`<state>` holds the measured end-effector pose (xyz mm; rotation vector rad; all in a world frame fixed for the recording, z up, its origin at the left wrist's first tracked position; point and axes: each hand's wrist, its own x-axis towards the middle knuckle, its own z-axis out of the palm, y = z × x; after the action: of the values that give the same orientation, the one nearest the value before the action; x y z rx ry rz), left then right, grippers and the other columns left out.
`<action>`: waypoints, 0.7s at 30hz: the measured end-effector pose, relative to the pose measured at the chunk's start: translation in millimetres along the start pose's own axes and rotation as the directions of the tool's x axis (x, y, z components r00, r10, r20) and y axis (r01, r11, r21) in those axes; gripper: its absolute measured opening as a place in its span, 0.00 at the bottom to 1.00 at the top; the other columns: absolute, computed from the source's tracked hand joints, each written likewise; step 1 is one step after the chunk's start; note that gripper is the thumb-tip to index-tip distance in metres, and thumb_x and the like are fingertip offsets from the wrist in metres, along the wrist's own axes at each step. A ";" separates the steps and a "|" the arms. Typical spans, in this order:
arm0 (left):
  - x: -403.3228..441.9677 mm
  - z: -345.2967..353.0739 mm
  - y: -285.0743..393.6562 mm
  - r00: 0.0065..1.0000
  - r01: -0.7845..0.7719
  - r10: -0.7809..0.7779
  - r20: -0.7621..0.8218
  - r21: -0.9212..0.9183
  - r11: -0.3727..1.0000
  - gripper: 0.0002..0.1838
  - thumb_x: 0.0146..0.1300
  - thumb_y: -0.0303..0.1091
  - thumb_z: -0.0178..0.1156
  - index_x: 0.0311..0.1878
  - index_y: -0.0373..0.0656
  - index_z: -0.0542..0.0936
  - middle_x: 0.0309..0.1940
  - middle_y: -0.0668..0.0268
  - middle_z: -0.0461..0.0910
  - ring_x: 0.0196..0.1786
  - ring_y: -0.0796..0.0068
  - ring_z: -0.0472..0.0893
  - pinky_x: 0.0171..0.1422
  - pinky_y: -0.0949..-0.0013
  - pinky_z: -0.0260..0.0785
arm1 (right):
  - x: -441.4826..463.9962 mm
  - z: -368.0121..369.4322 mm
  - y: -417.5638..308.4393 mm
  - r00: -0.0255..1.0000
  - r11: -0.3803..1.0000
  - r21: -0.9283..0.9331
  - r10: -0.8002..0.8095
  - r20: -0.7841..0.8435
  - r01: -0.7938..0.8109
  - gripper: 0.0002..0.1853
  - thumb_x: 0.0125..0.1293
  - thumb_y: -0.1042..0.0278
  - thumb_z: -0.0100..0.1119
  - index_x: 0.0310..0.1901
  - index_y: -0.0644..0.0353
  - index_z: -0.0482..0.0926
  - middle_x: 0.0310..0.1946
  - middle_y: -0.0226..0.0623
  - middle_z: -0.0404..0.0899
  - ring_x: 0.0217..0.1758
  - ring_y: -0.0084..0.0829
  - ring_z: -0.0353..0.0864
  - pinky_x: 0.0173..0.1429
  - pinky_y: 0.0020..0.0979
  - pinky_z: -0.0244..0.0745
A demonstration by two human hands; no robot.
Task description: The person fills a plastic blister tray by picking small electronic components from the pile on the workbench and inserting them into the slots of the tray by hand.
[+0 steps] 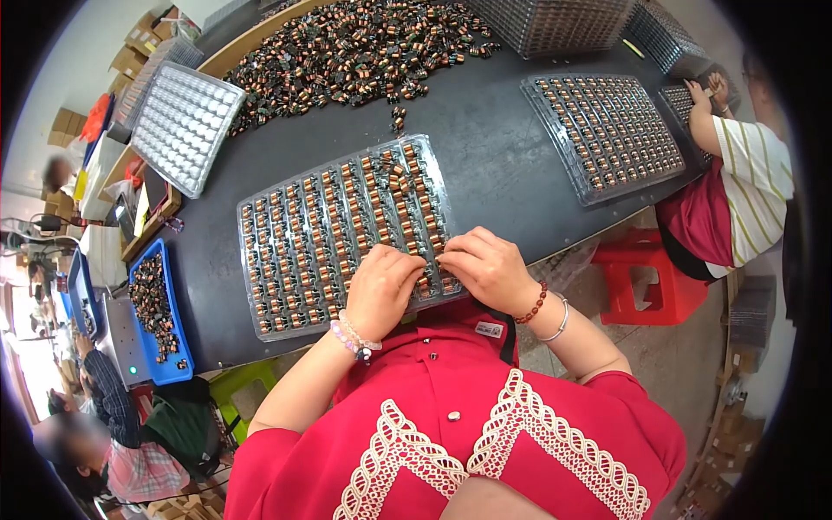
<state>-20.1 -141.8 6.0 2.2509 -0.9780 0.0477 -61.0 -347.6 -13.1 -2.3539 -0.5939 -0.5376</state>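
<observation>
A clear plastic tray (251,299) lies in front of me, its rows filled with small copper-wound coils (316,227). Near its top right, several coils (394,178) lie loose across the rows. My left hand (381,286) is over the lower right of the tray, thumb and fingers pinched together. Just right of it, my right hand (487,267) is pinched too, its fingertips close to the left ones at the tray's right edge. Whatever sits between the fingertips is hidden. Single coils show right beneath both hands.
A big heap of coils (347,61) covers the back of the dark table (494,165). Another filled tray (607,130) lies right, beside a co-worker's arm (706,130). A white tray (186,126) leans left, above a blue bin (179,347) of coils. Stacked trays (550,26) stand behind.
</observation>
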 end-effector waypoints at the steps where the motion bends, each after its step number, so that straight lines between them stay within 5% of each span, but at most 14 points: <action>1: -0.4 -0.1 -0.1 1.000 0.005 -0.005 -0.003 -0.003 1.000 0.06 0.56 0.25 0.63 0.38 0.40 0.82 0.32 0.62 0.81 0.39 0.60 0.77 0.46 0.62 0.70 | 0.0 1.8 1.9 1.000 1.000 0.001 -0.002 0.001 0.002 0.10 0.54 0.72 0.67 0.39 0.57 0.83 0.36 0.29 0.82 0.37 0.33 0.79 0.39 0.31 0.77; 7: -2.1 0.9 0.2 1.000 0.016 -0.017 -0.012 -0.025 1.000 0.06 0.57 0.25 0.63 0.38 0.40 0.82 0.33 0.62 0.81 0.39 0.60 0.77 0.47 0.62 0.70 | -0.3 8.5 0.6 0.973 0.960 0.173 0.227 -0.025 -0.220 0.07 0.53 0.75 0.68 0.35 0.63 0.83 0.41 0.38 0.77 0.35 0.31 0.79 0.40 0.27 0.76; 9: -2.2 0.7 0.6 1.000 0.013 -0.013 -0.011 -0.024 1.000 0.06 0.57 0.25 0.63 0.38 0.40 0.82 0.33 0.62 0.81 0.39 0.60 0.77 0.47 0.62 0.70 | -4.5 15.3 2.5 0.885 0.785 0.443 0.463 0.044 -0.433 0.05 0.55 0.77 0.66 0.33 0.66 0.82 0.45 0.40 0.73 0.36 0.26 0.79 0.41 0.25 0.75; 13: -2.6 0.7 -0.6 1.000 0.023 -0.023 -0.001 -0.034 0.999 0.06 0.57 0.25 0.63 0.38 0.40 0.82 0.33 0.62 0.81 0.39 0.60 0.77 0.47 0.62 0.70 | -6.4 15.8 -0.3 0.911 0.840 0.369 0.409 0.053 -0.399 0.04 0.58 0.77 0.64 0.34 0.67 0.81 0.48 0.40 0.71 0.37 0.22 0.78 0.41 0.24 0.75; 15: -3.1 1.4 -1.0 1.000 0.021 -0.021 -0.003 -0.033 0.999 0.06 0.57 0.26 0.62 0.38 0.40 0.82 0.33 0.62 0.81 0.40 0.60 0.77 0.47 0.62 0.70 | -6.4 18.9 -5.7 0.816 0.661 0.534 0.569 0.102 -0.527 0.05 0.58 0.76 0.65 0.34 0.66 0.80 0.51 0.40 0.70 0.36 0.22 0.78 0.40 0.24 0.74; 19: -4.2 3.7 -3.4 1.000 0.012 -0.013 -0.023 -0.044 0.999 0.05 0.58 0.26 0.62 0.38 0.41 0.82 0.34 0.63 0.81 0.41 0.60 0.76 0.47 0.62 0.70 | -7.8 23.8 -15.5 0.795 0.687 0.477 0.605 0.042 -0.548 0.05 0.57 0.76 0.65 0.34 0.65 0.80 0.54 0.41 0.69 0.40 0.27 0.78 0.45 0.29 0.74; 21: -3.8 3.0 -3.4 1.000 0.017 -0.018 -0.022 -0.049 0.999 0.05 0.57 0.26 0.62 0.38 0.41 0.82 0.34 0.63 0.81 0.41 0.60 0.76 0.47 0.62 0.70 | -6.7 22.3 -23.2 0.870 0.893 0.275 0.424 -0.252 -0.356 0.07 0.54 0.74 0.68 0.34 0.62 0.80 0.52 0.40 0.73 0.44 0.34 0.78 0.52 0.34 0.72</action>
<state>-21.2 -139.5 0.6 2.2096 -0.9385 0.0406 -74.0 -318.5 -21.2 -2.0442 -0.0194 -0.5966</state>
